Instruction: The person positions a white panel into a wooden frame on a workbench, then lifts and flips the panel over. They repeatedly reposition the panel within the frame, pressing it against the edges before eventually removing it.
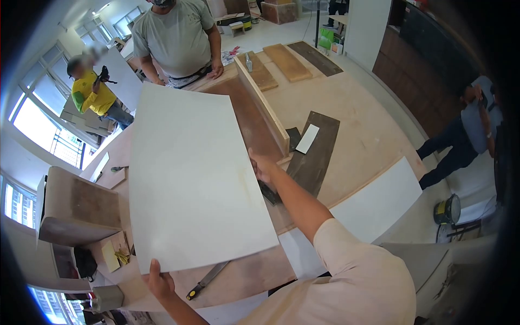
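A large plain white sheet, smooth and slightly bowed, is filling the centre-left of the frame above the brown desk, the left hand pinching its lower corner, the right hand closing its grip on the right edge.

Bright windows on the left — pale floor strewn with wooden planks.

A person in a grey shirt is seen at the far end of the workbench. A long wooden rail is set on edge along it, and a bladed tool is laid near its front. Planks are spread on the floor beyond, and a tin is seen at the right.
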### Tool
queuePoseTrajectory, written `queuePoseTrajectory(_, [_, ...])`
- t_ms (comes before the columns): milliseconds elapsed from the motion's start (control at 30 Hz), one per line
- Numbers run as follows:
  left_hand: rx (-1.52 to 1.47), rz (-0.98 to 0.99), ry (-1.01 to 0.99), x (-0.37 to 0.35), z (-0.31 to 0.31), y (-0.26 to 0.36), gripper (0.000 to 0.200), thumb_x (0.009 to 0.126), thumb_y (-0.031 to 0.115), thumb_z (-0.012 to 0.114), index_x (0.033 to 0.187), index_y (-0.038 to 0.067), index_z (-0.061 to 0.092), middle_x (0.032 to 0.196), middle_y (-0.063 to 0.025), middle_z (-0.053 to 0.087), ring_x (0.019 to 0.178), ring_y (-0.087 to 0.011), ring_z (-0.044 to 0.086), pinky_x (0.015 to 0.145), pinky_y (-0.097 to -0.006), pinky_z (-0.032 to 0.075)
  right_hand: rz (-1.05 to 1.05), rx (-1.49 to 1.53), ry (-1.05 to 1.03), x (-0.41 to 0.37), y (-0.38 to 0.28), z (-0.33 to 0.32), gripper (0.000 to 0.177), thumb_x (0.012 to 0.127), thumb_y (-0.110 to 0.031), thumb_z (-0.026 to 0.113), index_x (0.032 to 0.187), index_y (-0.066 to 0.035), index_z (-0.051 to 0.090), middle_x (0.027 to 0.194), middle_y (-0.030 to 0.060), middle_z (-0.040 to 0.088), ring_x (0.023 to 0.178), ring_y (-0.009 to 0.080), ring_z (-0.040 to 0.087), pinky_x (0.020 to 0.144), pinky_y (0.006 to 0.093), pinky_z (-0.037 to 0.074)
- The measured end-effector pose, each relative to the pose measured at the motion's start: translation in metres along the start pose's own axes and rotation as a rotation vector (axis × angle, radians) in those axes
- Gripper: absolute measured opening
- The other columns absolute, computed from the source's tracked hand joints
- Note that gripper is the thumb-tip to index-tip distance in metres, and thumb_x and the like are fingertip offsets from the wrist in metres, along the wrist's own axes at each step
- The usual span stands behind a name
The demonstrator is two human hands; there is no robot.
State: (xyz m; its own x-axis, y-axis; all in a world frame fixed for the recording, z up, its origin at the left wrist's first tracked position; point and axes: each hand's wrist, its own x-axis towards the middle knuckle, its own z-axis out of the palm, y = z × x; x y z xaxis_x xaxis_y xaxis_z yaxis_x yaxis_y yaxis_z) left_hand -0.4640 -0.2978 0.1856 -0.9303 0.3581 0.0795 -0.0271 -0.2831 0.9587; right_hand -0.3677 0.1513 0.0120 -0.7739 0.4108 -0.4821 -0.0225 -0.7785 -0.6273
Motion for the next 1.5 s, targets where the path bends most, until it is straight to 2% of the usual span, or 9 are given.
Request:
queuePoseTrajectory(67, [0.012,0.026,-0.019,-0.018,-0.007,0.016,0.05,0.088,0.001,0.059,0.134,-0.009,0.043,0.13,-0.0204,0.054,0.12,-0.029,0.054,0.103,-0.0405,0.042,-0.123,0.108,-0.033,0.025,-0.005,-0.005,0.05,0.096,-0.051,0.054,0.121,-0.008,0.058,0.1,0.0048,0.065,0.088,0.0178,0.062,0.079,0.0362,0.051])
queuePoseTrajectory(167, [0.049,0.046,0.027,-0.036,-0.038,0.025,0.049,0.089,0.003,0.058,0.135,-0.009,0.042,0.131,-0.0204,0.054,0.119,-0.0294,0.054,0.103,-0.0414,0.042,-0.179,0.147,0.083,0.023,-0.038,0.018,0.049,0.097,-0.053,0.05,0.121,-0.011,0.057,0.097,0.0038,0.063,0.086,0.0162,0.06,0.077,0.0362,0.05])
queuePoseTrajectory(400, [0.077,0.047,0.139,-0.067,-0.074,0.043,0.051,0.097,0.019,0.058,0.137,-0.007,0.041,0.135,-0.0182,0.051,0.122,-0.0281,0.051,0.103,-0.0422,0.042,-0.348,0.191,0.066,0.04,-0.057,0.04,0.035,0.101,-0.032,0.052,0.117,-0.002,0.059,0.106,0.0085,0.064,0.093,0.0213,0.062,0.084,0.0375,0.052])
queuePoseTrajectory(500, [-0.098,0.118,0.33,-0.071,-0.067,0.044,0.05,0.099,0.025,0.055,0.134,-0.01,0.043,0.131,-0.022,0.053,0.119,-0.0312,0.054,0.099,-0.0428,0.046,-0.329,0.269,0.027,0.038,-0.048,0.053,0.03,0.099,-0.024,0.055,0.115,0.001,0.06,0.108,0.0103,0.064,0.094,0.0227,0.062,0.085,0.0365,0.053])
queuePoseTrajectory(600, [-0.205,0.11,0.394,-0.073,-0.083,0.039,0.057,0.101,0.036,0.051,0.138,-0.006,0.04,0.138,-0.0189,0.049,0.124,-0.032,0.049,0.104,-0.0432,0.041,-0.297,0.323,0.033,0.025,-0.039,0.082,0.027,0.099,-0.02,0.056,0.113,0.003,0.06,0.105,0.0112,0.064,0.09,0.0223,0.063,0.084,0.0358,0.054])
queuePoseTrajectory(767, [-0.298,0.047,0.365,-0.081,-0.092,0.049,0.057,0.102,0.037,0.048,0.14,-0.005,0.039,0.139,-0.0173,0.049,0.124,-0.032,0.049,0.105,-0.0432,0.041,-0.278,0.261,-0.164,0.03,-0.025,0.082,0.028,0.098,-0.02,0.058,0.113,0.003,0.059,0.107,0.0119,0.064,0.09,0.0214,0.064,0.084,0.0359,0.055])
queuePoseTrajectory(1067, [-0.235,0.088,0.439,-0.102,-0.098,0.059,0.054,0.102,0.033,0.049,0.136,-0.007,0.042,0.135,-0.0178,0.051,0.12,-0.0312,0.053,0.099,-0.0436,0.046,-0.22,0.457,-0.072,-0.001,0.026,0.1,0.039,0.098,-0.024,0.057,0.124,0.006,0.053,0.118,0.0174,0.061,0.104,0.0292,0.062,0.092,0.0438,0.053])
queuePoseTrajectory(1167, [-0.238,0.088,0.448,-0.106,-0.098,0.063,0.055,0.101,0.034,0.05,0.136,-0.008,0.042,0.134,-0.018,0.052,0.117,-0.0308,0.055,0.097,-0.043,0.048,-0.205,0.55,-0.2,0.011,0.042,0.09,0.042,0.099,-0.025,0.055,0.127,0.006,0.051,0.122,0.0179,0.058,0.109,0.0314,0.06,0.094,0.0467,0.052])
queuePoseTrajectory(1500, [-0.08,0.106,0.591,-0.119,-0.089,0.071,0.053,0.101,0.034,0.05,0.136,-0.006,0.044,0.133,-0.017,0.053,0.117,-0.0301,0.056,0.097,-0.0425,0.048,-0.294,0.524,-0.007,-0.035,0.047,0.116,0.045,0.102,-0.027,0.049,0.132,0.006,0.047,0.128,0.0152,0.055,0.116,0.0273,0.056,0.097,0.0417,0.051])
